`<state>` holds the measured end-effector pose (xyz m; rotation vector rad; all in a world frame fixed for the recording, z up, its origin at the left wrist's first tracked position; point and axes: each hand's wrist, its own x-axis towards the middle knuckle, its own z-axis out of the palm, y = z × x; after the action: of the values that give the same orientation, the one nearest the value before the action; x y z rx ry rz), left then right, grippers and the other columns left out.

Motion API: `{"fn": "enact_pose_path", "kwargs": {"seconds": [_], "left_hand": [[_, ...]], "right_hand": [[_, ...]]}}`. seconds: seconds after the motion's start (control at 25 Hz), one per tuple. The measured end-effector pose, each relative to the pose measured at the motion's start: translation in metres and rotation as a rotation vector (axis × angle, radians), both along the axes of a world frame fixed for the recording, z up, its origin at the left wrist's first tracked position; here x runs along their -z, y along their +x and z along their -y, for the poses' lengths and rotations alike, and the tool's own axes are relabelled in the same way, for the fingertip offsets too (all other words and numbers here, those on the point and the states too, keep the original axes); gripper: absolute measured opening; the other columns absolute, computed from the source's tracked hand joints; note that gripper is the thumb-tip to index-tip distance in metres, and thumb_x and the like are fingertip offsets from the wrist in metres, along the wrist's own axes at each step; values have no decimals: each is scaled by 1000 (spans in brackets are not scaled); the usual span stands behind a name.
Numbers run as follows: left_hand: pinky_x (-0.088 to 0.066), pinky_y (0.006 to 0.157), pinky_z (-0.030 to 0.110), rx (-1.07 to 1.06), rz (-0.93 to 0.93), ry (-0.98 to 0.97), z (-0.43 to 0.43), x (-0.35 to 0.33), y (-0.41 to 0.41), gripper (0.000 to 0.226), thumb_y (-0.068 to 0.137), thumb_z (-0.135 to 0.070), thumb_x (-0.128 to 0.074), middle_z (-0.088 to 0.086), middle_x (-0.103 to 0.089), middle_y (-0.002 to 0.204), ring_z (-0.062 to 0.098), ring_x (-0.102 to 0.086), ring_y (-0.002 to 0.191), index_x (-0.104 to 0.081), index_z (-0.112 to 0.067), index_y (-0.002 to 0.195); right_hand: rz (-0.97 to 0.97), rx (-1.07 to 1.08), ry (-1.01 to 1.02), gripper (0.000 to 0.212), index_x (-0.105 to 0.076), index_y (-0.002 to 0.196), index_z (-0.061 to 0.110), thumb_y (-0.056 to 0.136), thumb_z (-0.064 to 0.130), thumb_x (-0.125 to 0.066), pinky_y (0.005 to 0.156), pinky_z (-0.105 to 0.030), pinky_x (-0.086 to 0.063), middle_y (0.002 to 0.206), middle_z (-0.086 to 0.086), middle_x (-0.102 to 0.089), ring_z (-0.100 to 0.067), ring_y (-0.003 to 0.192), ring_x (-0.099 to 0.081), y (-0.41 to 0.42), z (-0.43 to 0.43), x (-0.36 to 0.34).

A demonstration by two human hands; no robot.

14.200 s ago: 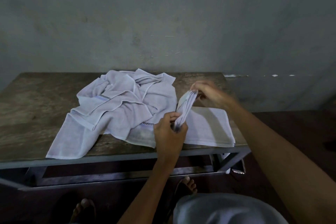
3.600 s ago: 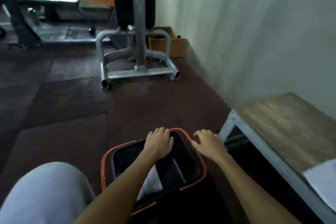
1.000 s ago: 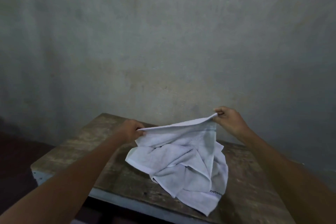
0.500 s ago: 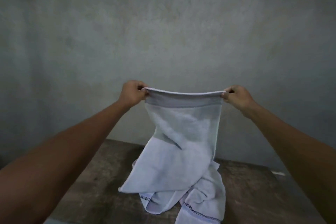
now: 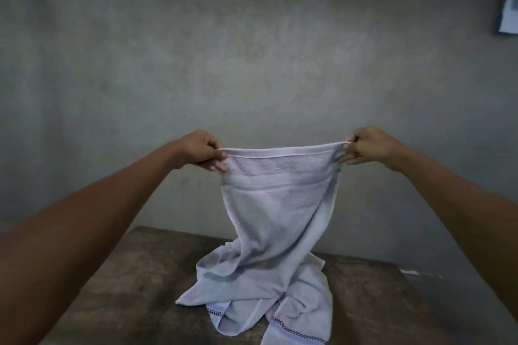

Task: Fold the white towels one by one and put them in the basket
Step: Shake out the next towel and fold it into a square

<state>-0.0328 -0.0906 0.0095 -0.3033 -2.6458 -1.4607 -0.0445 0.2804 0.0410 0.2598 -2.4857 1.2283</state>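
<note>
A white towel (image 5: pixel 277 204) hangs in the air in front of me, its top edge stretched taut between both hands. My left hand (image 5: pixel 200 150) pinches the top left corner and my right hand (image 5: pixel 367 145) pinches the top right corner. The towel's lower part still lies crumpled on the wooden table (image 5: pixel 134 283), showing a dark dotted border near the bottom. Whether the crumpled cloth is one towel or more I cannot tell. The basket is out of view.
A bare grey wall (image 5: pixel 252 50) stands close behind the table. A framed sheet (image 5: pixel 508 3) hangs on it at the upper right. The table's right end sits near the right of the view, with dark floor beyond.
Both hands have lifted the towel's top edge off the table and spread it wider. More of the towel now hangs free than half a second ago.
</note>
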Motion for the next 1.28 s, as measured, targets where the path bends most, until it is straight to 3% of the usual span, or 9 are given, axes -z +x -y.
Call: {"fn": "enact_pose_path", "kwargs": {"seconds": [0.16, 0.28, 0.4, 0.52, 0.64, 0.76, 0.92, 1.12, 1.28], "left_hand": [[-57, 71, 24, -143, -377, 249, -9, -31, 9, 20, 87, -4, -63, 10, -63, 69, 14, -63, 63, -62, -10, 69], [-58, 63, 18, -142, -535, 436, -24, -63, 23, 24, 87, 2, -60, 6, -59, 67, 10, -63, 59, -61, -12, 67], [-58, 75, 31, -168, -653, 471, -34, -97, 36, 23, 85, 1, -61, 6, -62, 71, 21, -65, 74, -63, -16, 70], [-58, 81, 39, -233, -752, 437, -37, -117, 51, 21, 83, -4, -63, 5, -65, 74, 27, -68, 80, -64, -22, 70], [-58, 82, 43, -263, -758, 420, -39, -121, 49, 23, 82, -6, -64, 5, -66, 74, 25, -68, 78, -64, -24, 67], [-56, 83, 47, -239, -681, 411, -41, -112, 40, 24, 81, -4, -65, 8, -65, 73, 23, -65, 75, -65, -22, 65], [-57, 82, 42, -258, -533, 315, -52, -71, 4, 15, 81, -8, -68, 12, -64, 74, 21, -61, 71, -68, -14, 68], [-40, 57, 10, -349, -644, 235, -70, -9, -36, 11, 83, -10, -64, 2, -65, 79, -8, -52, 52, -72, -5, 88], [-49, 66, 10, -274, -607, 178, -75, 68, -46, 14, 82, -4, -62, 5, -70, 88, -10, -60, 62, -73, -4, 92]], "right_hand": [[-239, 94, -119, 21, -50, 73, 13, 93, 5, -53, 59, -16, -57, 77, -9, -60, -22, 74, -67, 28, -5, -31], [-397, 121, -175, 24, -51, 70, 19, 91, 9, -55, 80, -34, -59, 84, -9, -60, -30, 88, -67, 45, -7, -60], [-492, 197, -108, 16, -55, 74, 19, 89, 15, -57, 88, -48, -54, 90, -11, -61, -33, 94, -65, 64, -13, -92], [-541, 180, -126, 6, -59, 92, 11, 91, 14, -55, 89, -39, -54, 99, -12, -60, -29, 96, -65, 82, -14, -116], [-565, 167, -160, 12, -60, 97, 5, 91, 14, -54, 87, -35, -54, 100, -11, -58, -29, 96, -65, 82, -15, -121], [-537, 213, -143, 6, -60, 92, 13, 89, 17, -56, 90, -46, -53, 94, -10, -62, -31, 94, -65, 69, -21, -110], [-268, 230, -82, 6, -62, 89, 8, 87, 12, -58, 92, -50, -51, 95, -19, -64, -35, 97, -64, 29, -32, -62], [-315, 331, -57, 12, -61, 96, 6, 89, 14, -55, 73, -28, -39, 89, -12, -58, -22, 84, -53, -12, -35, 7], [-297, 344, 20, 18, -60, 102, 2, 90, 13, -52, 72, -23, -33, 98, -12, -60, -22, 89, -54, -21, -39, 75]]}}
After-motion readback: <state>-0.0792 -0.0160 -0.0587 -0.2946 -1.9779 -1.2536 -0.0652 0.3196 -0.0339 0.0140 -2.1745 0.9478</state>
